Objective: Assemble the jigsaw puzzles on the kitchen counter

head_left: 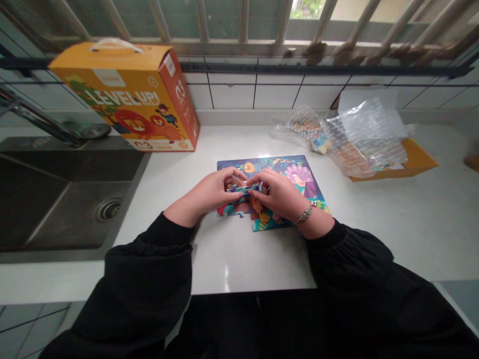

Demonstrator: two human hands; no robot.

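Observation:
A colourful jigsaw puzzle [299, 172] lies flat on the white counter, with a gap along its front left edge. Above it, both hands pinch small puzzle pieces [239, 189] held close together. My left hand [215, 192] grips them from the left with thumb below and fingers behind. From the other side, my right hand [280, 192], with a bracelet at the wrist, grips with thumb and fingertips. Fingers partly hide the pieces, so I cannot tell whether they are joined.
At the back left stands an orange puzzle box [130, 99] with a handle. A steel sink [67, 199] is set into the counter on the left. Toward the back right are a plastic bag of pieces [307, 129] and an open orange tray [415, 159] under clear wrapping.

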